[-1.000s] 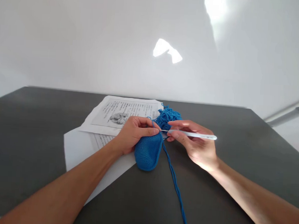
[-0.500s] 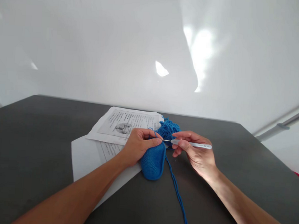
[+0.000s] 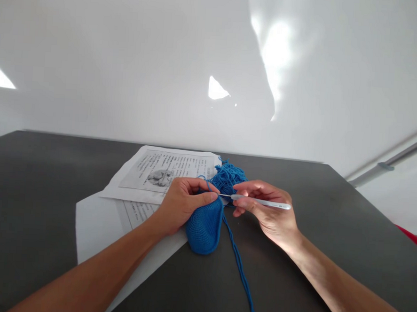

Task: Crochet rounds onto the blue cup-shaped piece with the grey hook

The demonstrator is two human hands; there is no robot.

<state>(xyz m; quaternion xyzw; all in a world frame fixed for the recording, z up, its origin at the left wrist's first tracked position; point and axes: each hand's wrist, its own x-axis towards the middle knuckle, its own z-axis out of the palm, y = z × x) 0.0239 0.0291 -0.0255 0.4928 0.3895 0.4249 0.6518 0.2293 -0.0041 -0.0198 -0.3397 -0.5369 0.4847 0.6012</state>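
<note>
My left hand [image 3: 187, 202] pinches the upper edge of a blue crocheted piece [image 3: 204, 228], which hangs down in a rounded cup shape. In my right hand [image 3: 267, 209] is a crochet hook [image 3: 276, 204] with a pale grey handle, held almost level. Its thin metal shaft reaches left to the edge of the piece at my left fingertips; the tip itself is hidden there. A loop of blue yarn rises over my left index finger. Behind both hands lies a loose tangle of blue yarn [image 3: 228, 175].
Printed sheets [image 3: 131, 182] lie on the dark table [image 3: 45, 174] left of and behind the work, partly under my left forearm. A blue yarn strand [image 3: 241, 266] trails toward the front edge. A white wall [image 3: 128, 76] stands behind the table.
The whole view has shifted slightly, so everything sits a little further left. My hands keep the same grips, and the hook stays at the edge of the piece, its handle end tilted slightly lower.
</note>
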